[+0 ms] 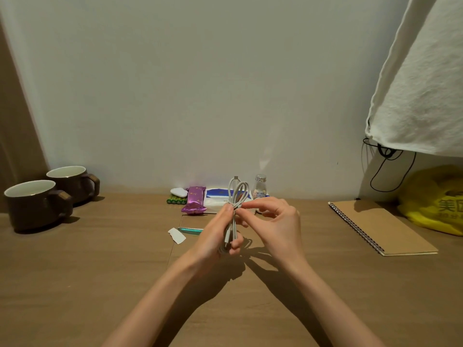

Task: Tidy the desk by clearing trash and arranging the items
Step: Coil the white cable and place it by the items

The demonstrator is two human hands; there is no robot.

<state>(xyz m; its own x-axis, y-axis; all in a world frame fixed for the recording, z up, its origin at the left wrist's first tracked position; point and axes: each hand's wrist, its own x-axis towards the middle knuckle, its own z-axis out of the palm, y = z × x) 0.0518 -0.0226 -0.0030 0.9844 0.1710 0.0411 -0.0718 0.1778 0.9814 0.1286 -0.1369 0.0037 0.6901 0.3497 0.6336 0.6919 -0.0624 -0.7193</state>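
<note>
A bundled white cable (237,194) is held upright above the middle of the wooden desk (100,271). My left hand (220,234) grips the lower part of the bundle, with a plug end showing between its fingers. My right hand (273,221) pinches the cable just below its loops. Behind the hands by the wall lie a purple snack wrapper (194,199), green batteries (176,201), a small white case (179,192), a blue and white tissue pack (216,199) and a small clear bottle (259,186). A white paper scrap (177,235) and a teal pen (191,230) lie left of my left hand.
Two brown mugs (37,204) stand at the far left. A spiral kraft notebook (380,226) lies at the right, with a yellow plastic bag (436,199) behind it. A white cloth (421,83) hangs over the right corner, with a black cord (390,171) below it.
</note>
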